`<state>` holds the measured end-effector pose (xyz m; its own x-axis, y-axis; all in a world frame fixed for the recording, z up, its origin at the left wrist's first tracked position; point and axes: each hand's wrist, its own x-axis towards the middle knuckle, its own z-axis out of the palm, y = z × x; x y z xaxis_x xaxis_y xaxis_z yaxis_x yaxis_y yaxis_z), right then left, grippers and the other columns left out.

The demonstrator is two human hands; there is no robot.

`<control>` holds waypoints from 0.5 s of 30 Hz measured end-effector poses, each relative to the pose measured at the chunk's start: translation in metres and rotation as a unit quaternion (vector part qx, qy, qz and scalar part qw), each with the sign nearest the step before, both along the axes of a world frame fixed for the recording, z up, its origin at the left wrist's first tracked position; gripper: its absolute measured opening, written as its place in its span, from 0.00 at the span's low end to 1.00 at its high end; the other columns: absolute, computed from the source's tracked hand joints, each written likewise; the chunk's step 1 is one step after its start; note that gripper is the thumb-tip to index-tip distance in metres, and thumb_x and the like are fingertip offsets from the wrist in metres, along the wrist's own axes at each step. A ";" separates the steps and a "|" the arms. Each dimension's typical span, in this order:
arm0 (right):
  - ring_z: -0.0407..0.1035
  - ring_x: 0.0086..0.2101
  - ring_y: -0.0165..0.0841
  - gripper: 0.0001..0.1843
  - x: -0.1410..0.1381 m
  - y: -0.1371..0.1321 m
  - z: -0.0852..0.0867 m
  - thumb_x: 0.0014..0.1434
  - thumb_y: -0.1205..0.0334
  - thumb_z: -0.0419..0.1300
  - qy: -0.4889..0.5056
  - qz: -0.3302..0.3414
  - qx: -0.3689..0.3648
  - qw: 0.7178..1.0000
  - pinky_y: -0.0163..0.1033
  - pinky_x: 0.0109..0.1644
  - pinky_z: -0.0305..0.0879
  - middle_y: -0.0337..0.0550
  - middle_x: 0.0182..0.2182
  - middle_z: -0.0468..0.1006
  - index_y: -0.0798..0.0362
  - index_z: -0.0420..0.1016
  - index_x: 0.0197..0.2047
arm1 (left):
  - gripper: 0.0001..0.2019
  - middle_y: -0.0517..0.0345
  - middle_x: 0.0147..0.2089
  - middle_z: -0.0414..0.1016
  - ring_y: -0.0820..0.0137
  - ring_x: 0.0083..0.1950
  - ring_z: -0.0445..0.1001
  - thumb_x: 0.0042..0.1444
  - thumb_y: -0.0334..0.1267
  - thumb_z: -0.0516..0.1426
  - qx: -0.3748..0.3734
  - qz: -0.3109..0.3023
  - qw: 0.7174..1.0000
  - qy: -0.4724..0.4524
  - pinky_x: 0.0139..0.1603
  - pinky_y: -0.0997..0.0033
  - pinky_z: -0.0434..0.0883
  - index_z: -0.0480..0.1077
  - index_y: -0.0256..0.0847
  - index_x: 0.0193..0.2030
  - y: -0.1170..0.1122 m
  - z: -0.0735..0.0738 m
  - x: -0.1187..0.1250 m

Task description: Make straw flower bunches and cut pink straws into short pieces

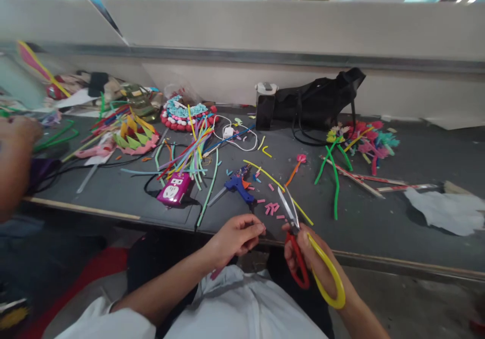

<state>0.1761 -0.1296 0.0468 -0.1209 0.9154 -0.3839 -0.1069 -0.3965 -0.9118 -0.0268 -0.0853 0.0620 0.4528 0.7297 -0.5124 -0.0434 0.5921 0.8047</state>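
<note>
My right hand (pixel 318 250) grips scissors (pixel 293 216) with one red and one yellow handle loop, their blades slightly parted and pointing away from me over the table edge. My left hand (pixel 238 235) is closed in a pinch just in front of the table edge; what its fingertips hold is too small to make out. Short cut pink pieces (pixel 272 208) lie on the table beyond my hands. Near them is a blue glue gun (pixel 240 187). A long yellow strip (pixel 301 210) lies behind the scissor blades, and an orange stem with a pink flower (pixel 300 158) rests farther back.
A purple power box (pixel 175 190) with cords sits left of the glue gun, before a bundle of coloured strips (pixel 197 149). A black bag (pixel 318 101) stands at the back. Green stems (pixel 336 187) and white tissue (pixel 447 210) lie rightward. Another person's arm (pixel 15 162) reaches in at left.
</note>
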 end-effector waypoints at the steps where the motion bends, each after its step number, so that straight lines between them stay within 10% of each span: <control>1: 0.67 0.21 0.30 0.32 0.002 0.003 0.001 0.57 0.32 0.53 0.003 0.003 0.007 1.000 0.35 0.25 0.66 0.39 0.24 0.73 0.52 0.66 0.50 | 0.17 0.70 0.16 0.57 0.84 0.15 0.47 0.50 0.51 0.60 0.003 0.006 1.000 0.001 0.16 0.79 0.40 0.65 0.37 0.32 -0.003 0.002 0.000; 10: 0.70 0.24 0.32 0.31 0.030 0.047 0.013 0.59 0.35 0.53 -0.002 0.054 0.092 0.994 0.37 0.27 0.69 0.44 0.29 0.76 0.53 0.65 0.52 | 0.12 0.66 0.21 0.61 0.83 0.17 0.51 0.50 0.43 0.60 0.045 0.037 0.998 0.003 0.19 0.77 0.43 0.66 0.36 0.32 -0.021 0.009 -0.004; 15: 0.71 0.27 0.33 0.31 0.022 0.022 0.010 0.60 0.36 0.53 -0.013 0.054 0.123 0.991 0.37 0.30 0.70 0.46 0.31 0.77 0.53 0.66 0.54 | 0.14 0.65 0.23 0.62 0.83 0.19 0.53 0.51 0.45 0.61 0.056 0.051 0.997 -0.001 0.20 0.77 0.45 0.67 0.34 0.33 -0.030 0.007 -0.004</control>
<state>0.1985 -0.1075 0.0571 -0.2155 0.9641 -0.1554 -0.0509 -0.1700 -0.9841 -0.0304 -0.1148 0.0689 0.3737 0.8249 -0.4241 -0.1013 0.4908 0.8654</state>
